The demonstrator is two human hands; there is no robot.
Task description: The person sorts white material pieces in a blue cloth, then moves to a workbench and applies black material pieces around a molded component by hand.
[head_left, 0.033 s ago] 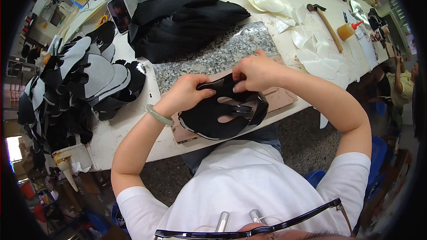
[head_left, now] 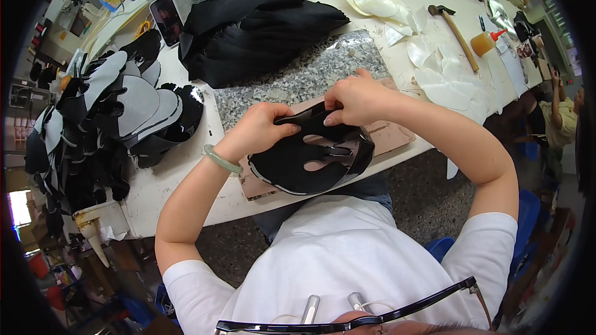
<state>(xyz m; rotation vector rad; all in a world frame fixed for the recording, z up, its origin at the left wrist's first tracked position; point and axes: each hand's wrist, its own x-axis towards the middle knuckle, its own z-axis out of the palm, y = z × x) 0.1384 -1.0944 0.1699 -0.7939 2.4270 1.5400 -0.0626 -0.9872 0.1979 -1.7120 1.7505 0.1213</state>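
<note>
A black shoe upper (head_left: 292, 164) with cut-outs and a pale strip along its lower left edge lies on a pinkish-brown board (head_left: 391, 138) at the table's front edge. My left hand (head_left: 261, 127), a green bangle on its wrist, pinches the upper's far edge between thumb and fingers. Close by on the right, my right hand (head_left: 354, 100) grips the same edge, its thumb pressed on the black material and its fingers curled. The upper's far rim is folded up between the two hands. My fingers hide part of that rim.
Behind the board lies a speckled stone slab (head_left: 248, 102), partly under heaped black fabric (head_left: 254, 31). Grey-and-black cut pieces (head_left: 136, 105) pile up at left, beside a phone (head_left: 166, 20). At right are a hammer (head_left: 459, 40), a glue bottle (head_left: 484, 43) and white sheet pieces (head_left: 447, 80).
My right thumb has shifted very slightly along the upper's edge. Both hands keep their grip, and the rest looks the same.
</note>
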